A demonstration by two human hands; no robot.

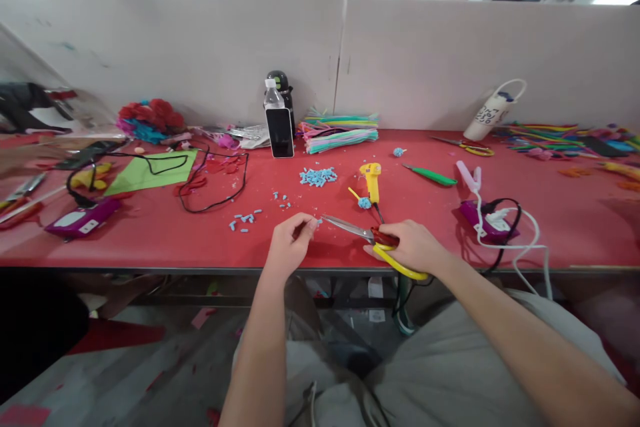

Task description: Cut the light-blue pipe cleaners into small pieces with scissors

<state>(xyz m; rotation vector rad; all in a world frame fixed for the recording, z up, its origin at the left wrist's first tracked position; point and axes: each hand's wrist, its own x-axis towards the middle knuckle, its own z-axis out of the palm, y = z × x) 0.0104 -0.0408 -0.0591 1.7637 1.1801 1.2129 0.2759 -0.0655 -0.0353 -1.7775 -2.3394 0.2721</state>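
Observation:
My right hand (413,247) grips a pair of scissors (350,227) with yellow and red handles, the blades pointing left. Just off the blade tips, my left hand (291,240) pinches a small light-blue piece (319,221) between thumb and fingertips. Beyond the hands lies a pile of short blue pieces (319,177), with more loose blue pieces (244,219) scattered to the left. A yellow glue gun (371,181) rests behind the scissors. Beside it is a blue cluster on a yellow stem (364,202), and a similar blue cluster (399,152) lies farther back.
Bundled pipe cleaners (340,132), a phone (279,133) and bottles stand along the partition (175,53). Green-handled tweezers (433,176) and a purple power strip (487,220) with cables are on the right. Green paper (150,171) under a black cable and another purple power strip (83,217) lie left.

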